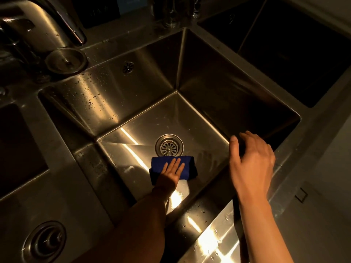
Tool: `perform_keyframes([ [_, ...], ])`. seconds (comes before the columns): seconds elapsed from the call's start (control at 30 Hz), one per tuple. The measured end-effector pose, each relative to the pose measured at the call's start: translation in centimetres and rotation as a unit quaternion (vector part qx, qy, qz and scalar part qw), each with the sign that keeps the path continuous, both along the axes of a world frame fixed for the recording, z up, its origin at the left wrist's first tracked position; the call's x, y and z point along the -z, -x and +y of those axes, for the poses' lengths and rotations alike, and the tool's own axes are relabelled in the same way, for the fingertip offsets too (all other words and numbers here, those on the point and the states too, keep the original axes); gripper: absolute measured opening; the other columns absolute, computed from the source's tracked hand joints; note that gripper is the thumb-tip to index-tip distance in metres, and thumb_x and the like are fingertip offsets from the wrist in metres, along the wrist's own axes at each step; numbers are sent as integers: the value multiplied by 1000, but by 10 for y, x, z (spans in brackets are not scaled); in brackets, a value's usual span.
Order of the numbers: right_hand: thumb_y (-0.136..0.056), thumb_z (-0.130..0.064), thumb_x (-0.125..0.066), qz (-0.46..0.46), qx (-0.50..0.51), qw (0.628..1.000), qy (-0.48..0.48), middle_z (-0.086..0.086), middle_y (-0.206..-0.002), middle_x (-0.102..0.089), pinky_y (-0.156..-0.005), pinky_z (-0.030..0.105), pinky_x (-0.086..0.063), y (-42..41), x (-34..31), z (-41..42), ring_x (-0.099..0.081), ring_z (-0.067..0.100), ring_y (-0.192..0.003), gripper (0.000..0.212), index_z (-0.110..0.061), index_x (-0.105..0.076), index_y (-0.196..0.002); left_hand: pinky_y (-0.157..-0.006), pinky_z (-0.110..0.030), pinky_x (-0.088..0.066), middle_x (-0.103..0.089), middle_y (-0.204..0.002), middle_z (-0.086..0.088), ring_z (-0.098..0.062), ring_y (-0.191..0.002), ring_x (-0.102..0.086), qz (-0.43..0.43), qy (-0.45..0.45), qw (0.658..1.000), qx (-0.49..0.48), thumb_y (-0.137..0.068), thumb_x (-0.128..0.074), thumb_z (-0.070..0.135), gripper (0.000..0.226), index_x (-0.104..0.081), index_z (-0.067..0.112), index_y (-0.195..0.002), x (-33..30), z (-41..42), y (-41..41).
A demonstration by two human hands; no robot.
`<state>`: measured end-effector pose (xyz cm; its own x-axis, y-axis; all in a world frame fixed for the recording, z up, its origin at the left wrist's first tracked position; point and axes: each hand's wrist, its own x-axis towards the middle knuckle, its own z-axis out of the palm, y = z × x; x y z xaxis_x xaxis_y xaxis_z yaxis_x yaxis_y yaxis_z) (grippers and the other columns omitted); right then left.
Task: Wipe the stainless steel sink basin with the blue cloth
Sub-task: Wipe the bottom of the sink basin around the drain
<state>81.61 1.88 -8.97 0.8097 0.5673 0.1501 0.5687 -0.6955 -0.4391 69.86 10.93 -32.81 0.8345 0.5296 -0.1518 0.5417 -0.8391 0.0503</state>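
Note:
A folded blue cloth (pixel 187 164) lies flat on the floor of the stainless steel sink basin (pixel 201 120), just in front of the round drain strainer (pixel 169 145). My left hand (pixel 171 170) presses down on the cloth with its fingers straight and together, reaching deep into the basin. My right hand (pixel 250 160) hovers at the basin's right rim, fingers curled loosely and apart, holding nothing.
A faucet (pixel 47 19) and a loose round strainer lid (pixel 65 60) sit at the back left. Another basin (pixel 20 147) lies to the left, a dark one (pixel 294 50) to the back right. Water drops speckle the back wall, around a small overflow hole (pixel 127 67).

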Motion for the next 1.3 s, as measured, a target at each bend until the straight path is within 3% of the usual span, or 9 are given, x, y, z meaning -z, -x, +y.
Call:
perform_keyframes([
  [0.17,-94,-33,-43,0,-3,1000,5,12,-131,-55,-111,44,-23,-1,0,0,-42,24,-128,39,-8,-57,-121,-83,-35,-57,-70,-117,0,-16,-115,-61,36,4,999,-25,-46,-94,24,70,-70,26,-112,-4,2,6],
  [0.27,-94,-34,-42,3,-3,1000,4,11,-131,-55,-112,44,-22,0,0,0,-42,24,-128,40,-8,-57,-121,-66,-35,-60,-77,-96,-2,-19,-89,-74,21,0,1000,-18,-18,-98,22,73,-79,20,-89,-5,7,10],
  [0.33,-94,-35,-41,3,-2,1000,7,11,-131,-55,-112,44,-22,0,1,0,-41,24,-128,41,-9,-56,-121,-75,-36,-59,-75,-104,-5,-20,-95,-72,24,7,999,-21,-25,-97,22,74,-78,19,-97,-6,4,5],
  [0.43,-94,-35,-41,4,0,1000,9,11,-131,-54,-112,43,-21,-1,1,0,-41,24,-128,41,-9,-56,-122,-116,-34,-24,-58,-133,-13,-26,-123,-57,17,30,999,8,-75,-67,12,51,-62,14,-126,-8,-8,-6],
  [0.53,-95,-35,-41,5,-2,1000,5,11,-131,-54,-112,44,-21,0,1,0,-42,24,-128,41,-9,-56,-121,-115,-40,18,-4,-160,-15,-30,-148,-5,123,55,990,47,-95,-23,11,57,-14,5,-151,10,-19,-15],
  [0.77,-94,-34,-42,6,-4,1000,0,12,-131,-55,-112,45,-23,1,0,0,-43,25,-127,40,-8,-57,-121,-119,-41,4,12,-160,-8,-26,-148,10,155,124,980,-21,-102,-26,15,60,6,15,-153,16,-10,-8],
  [0.9,-95,-35,-41,7,-6,1000,5,11,-132,-54,-112,44,-21,0,0,-1,-42,24,-128,41,-8,-56,-122,-106,-46,-40,-45,-142,-27,-33,-132,-46,56,86,988,-114,-78,-75,18,68,-48,-1,-136,-1,-6,-3],
  [1.07,-95,-35,-41,8,-4,1000,10,11,-132,-53,-112,43,-21,0,-1,0,-41,24,-129,41,-8,-56,-122,-118,-49,1,9,-160,-13,-32,-147,7,161,144,971,-101,-102,-34,11,64,7,12,-152,24,-9,6],
  [1.3,-94,-34,-42,5,-2,1000,1,12,-129,-56,-111,44,-23,-1,2,0,-44,25,-126,40,-7,-57,-120,-118,-47,3,9,-160,-9,-30,-148,8,138,134,981,-25,-102,-28,12,60,4,14,-153,30,-14,-12],
])
